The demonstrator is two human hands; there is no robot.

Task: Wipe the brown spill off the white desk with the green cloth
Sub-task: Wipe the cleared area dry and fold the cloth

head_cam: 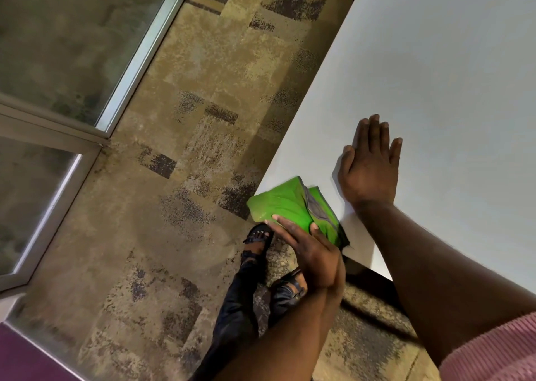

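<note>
1. Folded bright green cloth with a grey patch [293, 203] sits at the near corner of the white surface [435, 76], part hanging past the edge over the patterned brown carpet [174, 177].
2. Left hand [307, 250] grips the cloth's near end, thumb on top, fingers wrapped underneath.
3. Right hand [369, 166] lies flat on the surface just beside the cloth, fingers spread, holding nothing.
4. No brown spill is discernible; the cloth's underside is hidden.

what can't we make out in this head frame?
- Brown spill: none visible on the white desk; the desk runs off the right edge.
- Green cloth: underside hidden, lower part covered by the left hand.
- Desk under the flat right hand: hidden.
</note>
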